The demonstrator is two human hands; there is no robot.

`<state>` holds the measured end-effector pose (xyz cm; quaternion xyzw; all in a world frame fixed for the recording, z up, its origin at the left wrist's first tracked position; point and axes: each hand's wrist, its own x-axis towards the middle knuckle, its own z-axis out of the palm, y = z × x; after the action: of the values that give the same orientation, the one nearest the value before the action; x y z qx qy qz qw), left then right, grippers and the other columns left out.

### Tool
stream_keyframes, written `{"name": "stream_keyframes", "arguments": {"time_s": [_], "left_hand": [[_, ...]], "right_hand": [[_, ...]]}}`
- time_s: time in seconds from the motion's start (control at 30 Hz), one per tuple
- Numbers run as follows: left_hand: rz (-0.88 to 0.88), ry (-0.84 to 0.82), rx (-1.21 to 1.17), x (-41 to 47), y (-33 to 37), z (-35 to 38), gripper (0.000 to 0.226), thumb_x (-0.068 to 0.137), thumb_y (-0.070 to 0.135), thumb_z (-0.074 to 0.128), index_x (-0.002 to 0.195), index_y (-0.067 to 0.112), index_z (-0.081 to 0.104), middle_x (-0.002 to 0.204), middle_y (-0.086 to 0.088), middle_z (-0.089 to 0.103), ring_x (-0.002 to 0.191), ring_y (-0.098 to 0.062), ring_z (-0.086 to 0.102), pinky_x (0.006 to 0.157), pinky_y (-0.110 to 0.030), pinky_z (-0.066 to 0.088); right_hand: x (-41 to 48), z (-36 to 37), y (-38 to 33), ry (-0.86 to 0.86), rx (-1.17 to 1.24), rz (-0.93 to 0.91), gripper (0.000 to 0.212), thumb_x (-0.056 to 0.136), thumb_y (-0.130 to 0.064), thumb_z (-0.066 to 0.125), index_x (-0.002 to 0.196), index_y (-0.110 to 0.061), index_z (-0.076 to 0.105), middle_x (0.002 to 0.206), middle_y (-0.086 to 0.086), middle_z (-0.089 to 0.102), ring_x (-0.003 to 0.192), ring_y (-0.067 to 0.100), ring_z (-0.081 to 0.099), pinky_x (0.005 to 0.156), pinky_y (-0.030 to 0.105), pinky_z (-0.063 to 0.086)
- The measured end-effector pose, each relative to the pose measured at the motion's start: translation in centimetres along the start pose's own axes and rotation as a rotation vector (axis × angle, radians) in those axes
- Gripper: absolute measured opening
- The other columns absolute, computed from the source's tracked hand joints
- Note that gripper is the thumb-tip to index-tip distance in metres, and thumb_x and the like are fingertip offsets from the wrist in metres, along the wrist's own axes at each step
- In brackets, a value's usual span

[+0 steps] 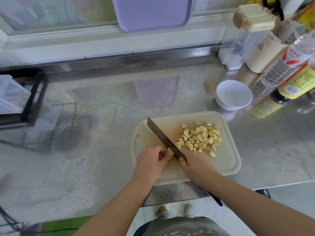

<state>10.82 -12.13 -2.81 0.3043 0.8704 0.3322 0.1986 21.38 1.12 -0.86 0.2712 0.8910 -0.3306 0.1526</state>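
Left hand: the left hand (pixel 150 160) has its fingers curled, pinching the last pale chunk (pixel 170 152) at the near-left part of the board.
Right hand: the right hand (pixel 196 165) is wrapped round the handle of the knife (pixel 163 137), just right of the other hand, the two nearly touching.
Key relation: the chunk sits against the blade's left face, wedged between the blade and the left fingertips. The left hand is the nearer one.
Blade axis: it runs on a diagonal, handle near and right, tip far and left, the edge down on the board.
Next cut, my call: it depends on the fingertips staying clear of that edge, since very little fruit is left to hold.
Diced pile: the diced pile (pixel 199 137) lies right of the blade, towards the far side.
Board: the cream cutting board (pixel 226 160) lies on the steel counter (pixel 102 116), at its near edge.
Bowl: a white bowl (pixel 221 101) stands just beyond the board's far-right corner.
Labels: the clear bottle (pixel 281 68) carries a red and white label with Chinese script I cannot make out. The dark bottle (pixel 293 82) has a yellow label with a barcode, its print too small to read.
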Motion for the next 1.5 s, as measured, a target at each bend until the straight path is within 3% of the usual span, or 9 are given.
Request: {"name": "stream_keyframes", "arguments": {"time_s": [0.1,0.23,0.33,0.57,0.67,0.73,0.83,1.0,1.5], "left_hand": [[-0.007,-0.005,-0.010,0.0,0.0,0.0,0.015,0.084,0.028,0.074,0.094,0.017,0.073,0.089,0.004,0.068,0.077,-0.009,0.061,0.074,-0.026,0.051],[-0.033,-0.007,-0.016,-0.1,-0.1,0.1,0.014,0.083,0.029,0.074,0.093,0.020,0.069,0.084,0.010,0.065,0.074,-0.006,0.060,0.070,-0.021,0.050],[-0.049,-0.032,-0.018,-0.3,-0.1,0.1,0.029,0.083,0.032,0.071,0.110,0.028,0.063,0.084,0.013,0.062,0.075,-0.004,0.058,0.072,-0.023,0.051],[-0.059,-0.090,0.046,0.0,-0.1,-0.5,0.027,0.080,0.040,0.073,0.102,0.025,0.067,0.087,0.011,0.058,0.076,-0.004,0.057,0.073,-0.020,0.049],[-0.049,-0.107,0.015,0.2,-0.4,-0.9,0.029,0.081,0.026,0.074,0.108,0.022,0.067,0.097,0.009,0.058,0.078,0.000,0.056,0.071,-0.004,0.040],[-0.019,-0.145,-0.004,0.2,-0.3,-1.1,0.035,0.082,0.015,0.072,0.117,0.021,0.066,0.105,0.006,0.061,0.083,-0.001,0.057,0.074,-0.002,0.038],[-0.024,-0.145,0.022,0.2,0.0,-1.0,0.032,0.084,0.013,0.070,0.115,0.022,0.069,0.098,0.009,0.063,0.077,0.001,0.056,0.070,0.000,0.038],[-0.144,-0.071,0.000,-0.6,0.4,-0.1,0.018,0.082,0.024,0.073,0.100,0.022,0.069,0.080,0.015,0.062,0.072,-0.001,0.058,0.065,-0.008,0.041],[-0.249,0.011,-0.030,-1.3,1.3,0.7,0.011,0.084,0.027,0.071,0.087,0.024,0.062,0.074,0.012,0.061,0.075,-0.009,0.061,0.067,-0.023,0.049]], "right_hand": [[0.4,0.1,-0.2,-0.010,-0.026,0.015,0.019,0.103,-0.026,0.040,0.087,-0.019,0.045,0.075,-0.002,0.050,0.068,0.018,0.051,0.059,0.034,0.040],[0.3,0.4,-0.6,0.042,-0.020,0.033,0.020,0.102,-0.025,0.040,0.089,-0.017,0.051,0.081,0.002,0.058,0.075,0.022,0.057,0.067,0.037,0.049],[-0.2,-0.1,0.2,0.104,0.022,0.064,0.022,0.102,-0.024,0.041,0.085,-0.017,0.053,0.075,0.002,0.058,0.070,0.020,0.057,0.067,0.040,0.051],[-1.2,-1.0,1.5,0.095,0.034,0.050,0.031,0.100,-0.025,0.045,0.069,-0.019,0.043,0.064,0.000,0.050,0.058,0.014,0.046,0.055,0.030,0.036],[-1.5,-0.8,1.5,0.100,0.058,0.055,0.033,0.100,-0.025,0.046,0.067,-0.023,0.041,0.063,-0.001,0.050,0.058,0.013,0.046,0.052,0.028,0.034],[-1.7,-0.8,1.4,0.099,0.062,0.046,0.034,0.099,-0.024,0.046,0.066,-0.026,0.038,0.063,-0.002,0.050,0.057,0.011,0.045,0.051,0.026,0.032],[-1.9,-0.7,1.2,0.105,0.058,0.043,0.036,0.098,-0.023,0.046,0.065,-0.029,0.035,0.063,-0.003,0.049,0.056,0.009,0.043,0.050,0.025,0.030],[-2.4,-0.5,0.9,0.080,0.021,0.026,0.036,0.099,-0.023,0.045,0.067,-0.034,0.034,0.066,-0.005,0.049,0.058,0.008,0.047,0.051,0.024,0.031],[-3.1,1.0,0.6,0.013,-0.002,0.053,0.022,0.101,-0.028,0.039,0.083,-0.021,0.051,0.073,0.000,0.057,0.065,0.017,0.056,0.064,0.038,0.052]]}}
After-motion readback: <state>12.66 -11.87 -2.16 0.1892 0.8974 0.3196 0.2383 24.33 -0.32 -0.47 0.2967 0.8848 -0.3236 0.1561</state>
